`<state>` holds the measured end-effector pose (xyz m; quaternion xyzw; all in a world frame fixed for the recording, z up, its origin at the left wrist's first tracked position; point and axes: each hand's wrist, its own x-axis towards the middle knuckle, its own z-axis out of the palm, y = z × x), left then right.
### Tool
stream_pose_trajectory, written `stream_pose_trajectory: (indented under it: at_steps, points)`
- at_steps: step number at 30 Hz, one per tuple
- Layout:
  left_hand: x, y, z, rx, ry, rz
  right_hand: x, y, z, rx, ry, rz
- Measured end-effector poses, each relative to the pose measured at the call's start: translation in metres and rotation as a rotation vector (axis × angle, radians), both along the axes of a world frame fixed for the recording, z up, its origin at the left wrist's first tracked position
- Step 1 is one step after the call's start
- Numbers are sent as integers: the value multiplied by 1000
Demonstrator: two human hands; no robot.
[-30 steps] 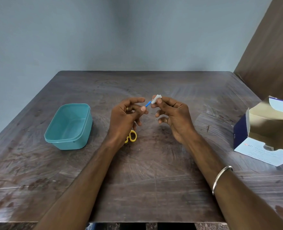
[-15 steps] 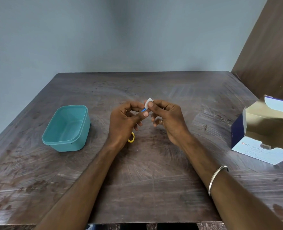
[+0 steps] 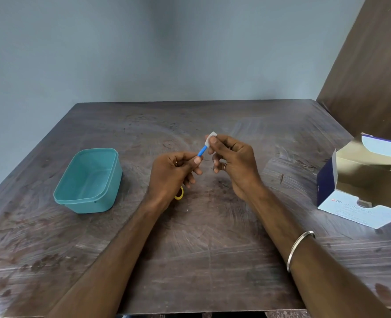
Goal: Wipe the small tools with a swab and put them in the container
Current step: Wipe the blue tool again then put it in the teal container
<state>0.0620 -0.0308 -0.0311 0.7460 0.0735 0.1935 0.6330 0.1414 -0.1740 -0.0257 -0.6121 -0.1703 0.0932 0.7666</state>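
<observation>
A small blue tool (image 3: pixel 201 151) is held above the middle of the dark wooden table (image 3: pixel 213 249) by the left hand (image 3: pixel 170 177), pinched btwn thumb and curled fingers at its lower end, so only a short blue length is seen sticking up and to the right; what kind of tool it is can't be told. The upper end of that tool is covered by a white swab (image 3: pixel 210 138), which is pinched by the thumb and forefinger of the right hand (image 3: pixel 233 164), w/ the other fingers of that hand loosely curled below and nothing else held by them. A ring is seen on 1 finger of the right hand, and a silver bangle (image 3: pixel 299 249) is worn on the right forearm. Both hands are kept close together, raised off the table surface. A yellow loop (image 3: pixel 179 195), apparently a finger ring of small scissors, is partly hidden under the left hand and wrist; the rest of it can't be seen. The teal plastic container (image 3: pixel 87 180) is set on the table well to the left of the hands, lid off, w/ nothing made out inside. At the right edge an opened cardboard box (image 3: pixel 362 180) of alcohol swabs is placed, flaps up, blue-and-white outside, brown inside. A grey-blue wall is seen behind the table, and a brown panel at upper right.
</observation>
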Motion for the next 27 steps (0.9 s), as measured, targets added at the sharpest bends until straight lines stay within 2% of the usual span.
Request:
stream_pose_trajectory:
  at_steps: [9, 20, 25, 27]
  points:
    - [-4, -1, 3, 11, -35, 44, -3, 2, 0, -16, -26, -7]
    - [-5, -7, -2, 328, -164, 227, -6, 6, -2, -16, 16, -15]
    - [-5, -9, -3, 344, -174, 218, -10, 8, -2, -59, -22, -4]
    - [-4, -10, -1, 245, -115, 153, -9, 7, 0, -45, -19, -17]
